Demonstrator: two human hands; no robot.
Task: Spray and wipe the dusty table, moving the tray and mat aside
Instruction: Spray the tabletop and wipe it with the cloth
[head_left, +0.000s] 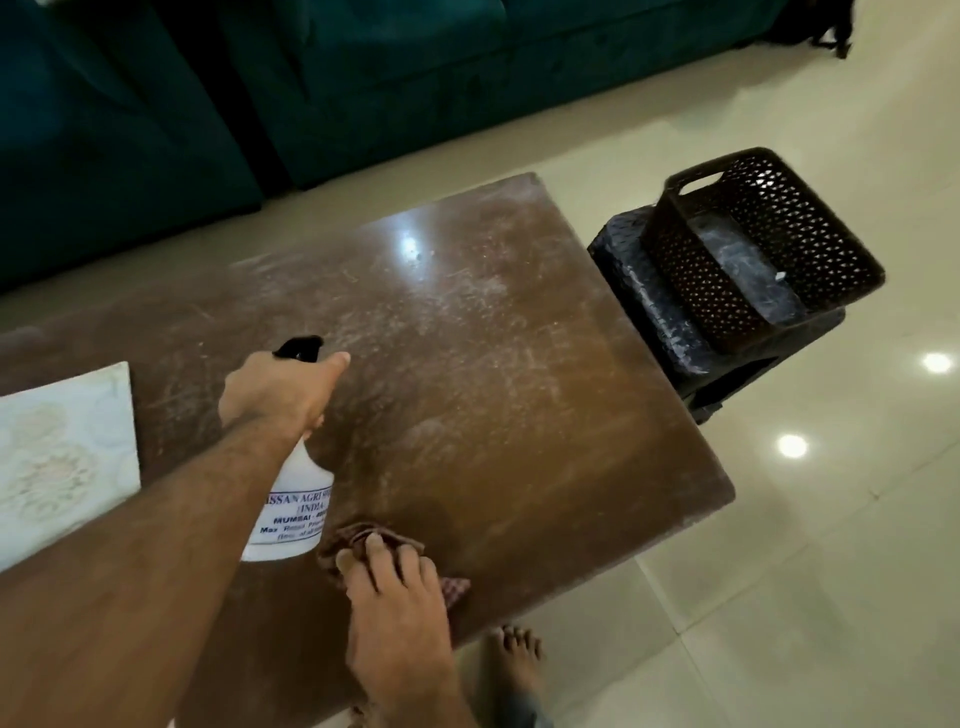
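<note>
A brown wooden table (493, 364) streaked with pale dust fills the middle of the view. My left hand (280, 389) grips the neck of a white spray bottle (296, 499) with a black nozzle, pointed out over the tabletop. My right hand (395, 587) presses flat fingers on a reddish-brown cloth (363, 540) near the table's front edge. A white patterned mat (57, 457) lies on the table's left side. A dark perforated tray basket (763, 249) sits off the table, on a black stool (675, 332) at the right.
Glossy cream floor tiles (779, 571) surround the table. A teal sofa (363, 78) stands just beyond the far edge. My bare foot (514, 660) is on the floor by the table's front corner.
</note>
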